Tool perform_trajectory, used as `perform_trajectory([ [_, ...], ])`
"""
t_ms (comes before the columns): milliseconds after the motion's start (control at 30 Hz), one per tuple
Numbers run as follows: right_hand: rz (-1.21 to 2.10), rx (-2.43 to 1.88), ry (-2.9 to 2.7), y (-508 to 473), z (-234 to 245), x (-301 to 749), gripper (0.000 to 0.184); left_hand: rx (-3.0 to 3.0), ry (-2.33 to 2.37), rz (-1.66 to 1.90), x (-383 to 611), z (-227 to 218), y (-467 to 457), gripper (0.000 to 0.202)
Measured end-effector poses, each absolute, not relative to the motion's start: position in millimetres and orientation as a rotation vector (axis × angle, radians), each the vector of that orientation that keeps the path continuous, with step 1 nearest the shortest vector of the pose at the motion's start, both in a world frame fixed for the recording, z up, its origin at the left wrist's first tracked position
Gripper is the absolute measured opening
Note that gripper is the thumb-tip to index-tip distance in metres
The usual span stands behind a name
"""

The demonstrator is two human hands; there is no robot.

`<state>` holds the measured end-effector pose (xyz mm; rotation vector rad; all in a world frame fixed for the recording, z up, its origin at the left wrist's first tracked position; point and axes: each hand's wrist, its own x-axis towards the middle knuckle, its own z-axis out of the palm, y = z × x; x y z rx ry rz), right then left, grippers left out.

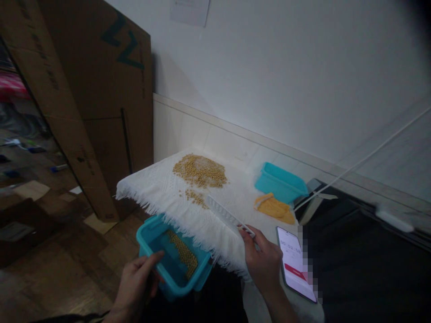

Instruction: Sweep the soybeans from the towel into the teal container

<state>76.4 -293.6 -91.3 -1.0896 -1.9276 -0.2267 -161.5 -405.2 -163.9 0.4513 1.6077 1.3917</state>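
My left hand [138, 278] grips the near left rim of a teal plastic bin [151, 244], held just below the table's front edge. Yellow-brown beans, like soybeans [183, 253], lie along the right side inside it. In my right hand [264, 258] is a long white plastic strip with a row of slots [225, 215]. Its far end rests on or just over the white fringed cloth [161, 179], beside a small scatter of beans [195, 197]. Behind that spreads a larger bean pile [202, 170]. The fingers of my left hand are partly hidden by the bin rim.
At the table's right end stand a second teal bin [281, 181] and a folded orange cloth [274, 208]. A phone showing a timer [294, 260] lies near my right wrist. A tall cardboard box [101, 89] rises at left; a white wall [269, 80] backs the table.
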Motion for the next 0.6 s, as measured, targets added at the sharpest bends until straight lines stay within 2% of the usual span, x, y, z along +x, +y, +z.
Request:
perform_trajectory([
  [600, -0.157, -1.095, -1.927, -291.1, -91.7, 78.3, 0.031, 0.468, 1.613, 1.392, -162.8, -165.2, -406.1, 0.048],
])
